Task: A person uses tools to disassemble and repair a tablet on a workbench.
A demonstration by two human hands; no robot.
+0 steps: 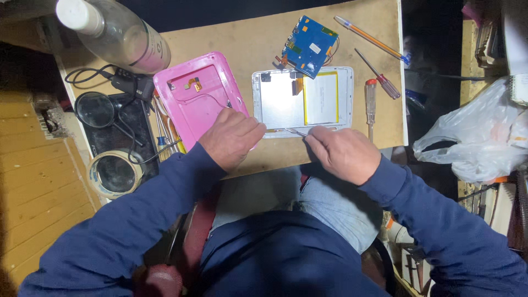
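An opened white tablet body lies on the wooden board, showing a grey metal plate and a pale battery. A blue circuit board rests at its top edge, joined by an orange ribbon. My right hand pinches thin metal tweezers whose tip touches the tablet's lower edge. My left hand lies closed on the lower corner of the pink back cover, next to the tablet's left side.
A clear plastic bottle lies at the top left. A magnifying glass, a tape roll and cables sit on a dark tray at left. Two screwdrivers and an orange pen lie right of the tablet. A plastic bag sits off the board.
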